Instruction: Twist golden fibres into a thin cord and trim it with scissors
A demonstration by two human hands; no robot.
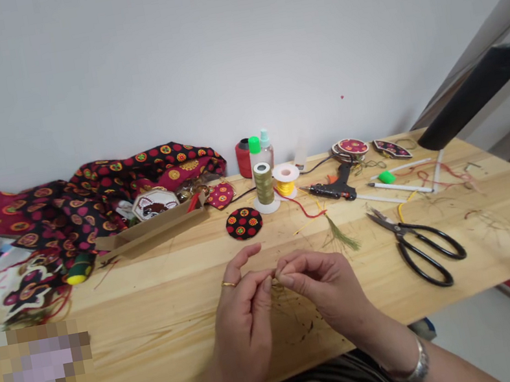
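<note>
Both my hands meet over the near middle of the wooden table (158, 313). My left hand (244, 311), with a gold ring, pinches its fingertips against those of my right hand (323, 281), which wears a silver bracelet. Between the two pinches sits a thin bundle of olive thread (276, 283), with loose strands trailing down onto the table below. A small green thread tassel (342, 235) lies just beyond my right hand. A round black patterned fabric disc (243, 222) lies farther back.
Black scissors (420, 244) lie right of my hands. Behind are an olive thread spool (264, 184), a yellow spool (286, 179), bottles (255, 151), a glue gun (333, 188) and fabric ornaments (351, 148). Patterned red-black cloth (88, 194) and a cardboard box (153, 229) fill the back left.
</note>
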